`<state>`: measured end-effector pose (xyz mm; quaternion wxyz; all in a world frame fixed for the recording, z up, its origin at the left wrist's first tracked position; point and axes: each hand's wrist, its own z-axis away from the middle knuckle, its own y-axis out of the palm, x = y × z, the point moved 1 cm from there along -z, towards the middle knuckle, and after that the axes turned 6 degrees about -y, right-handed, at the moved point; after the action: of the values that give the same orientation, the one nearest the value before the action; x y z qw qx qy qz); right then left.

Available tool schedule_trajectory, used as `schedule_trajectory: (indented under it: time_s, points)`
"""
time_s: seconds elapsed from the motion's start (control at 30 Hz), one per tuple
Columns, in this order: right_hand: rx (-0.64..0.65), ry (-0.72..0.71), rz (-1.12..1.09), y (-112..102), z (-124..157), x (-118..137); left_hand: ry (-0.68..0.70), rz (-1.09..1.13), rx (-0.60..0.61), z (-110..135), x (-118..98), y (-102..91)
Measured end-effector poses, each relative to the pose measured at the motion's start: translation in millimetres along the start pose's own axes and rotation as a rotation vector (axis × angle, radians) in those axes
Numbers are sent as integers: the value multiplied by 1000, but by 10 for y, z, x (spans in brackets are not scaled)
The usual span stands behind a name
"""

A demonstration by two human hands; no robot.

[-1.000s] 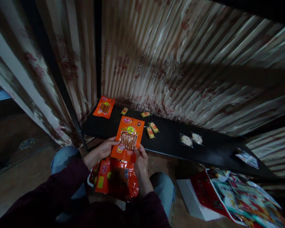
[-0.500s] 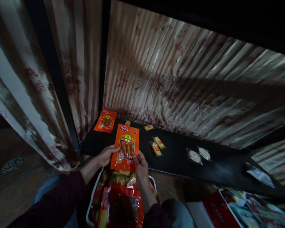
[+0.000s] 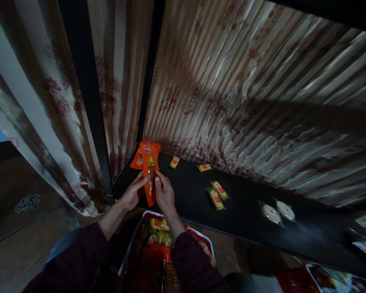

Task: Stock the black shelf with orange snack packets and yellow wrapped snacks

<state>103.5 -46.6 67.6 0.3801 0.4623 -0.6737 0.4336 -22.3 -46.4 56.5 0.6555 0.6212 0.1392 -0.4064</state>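
1. Orange packet [image 3: 151,175] is over the left end of the black shelf [image 3: 186,199], near its front edge.
2. Left hand [image 3: 131,194] and right hand [image 3: 165,193] pinch opposite sides, probably for steadiness.

A dim, striped corner closes in around me.

In front of me a long black shelf [image 3: 189,199] runs away to my right, above a brownish floor [image 3: 15,232]. Behind it hangs a creased back sheet [image 3: 219,81], pale and brown in stripes, with reddish printed figures; its folds catch a pale gleam, and a broad shadow crosses it. On my left a matching side drape [image 3: 27,106] falls loosely, seen on either side of a black front post [image 3: 88,89]. A thinner rear post [image 3: 149,81] meets the shelf's far left corner, and a dark upper beam [image 3: 347,10] slants across the top right.
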Motion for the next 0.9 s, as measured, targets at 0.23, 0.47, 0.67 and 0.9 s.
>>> schedule_trajectory:
  time_s: [0.23, 0.47, 0.67, 0.9]
  points:
    - [218, 121, -386, 113, -91, 197, 162, -144, -52, -146, -36, 38]
    - [26, 256, -546, 122, -200, -67, 244, -439, -140, -290, -88, -4]
    - [-71, 431, -678, 70, -238, -162, 198, -483, -308, -377, -132, -111]
    - [-64, 482, -740, 127, -219, -268, 113, -496, -477, -479, -80, -279]
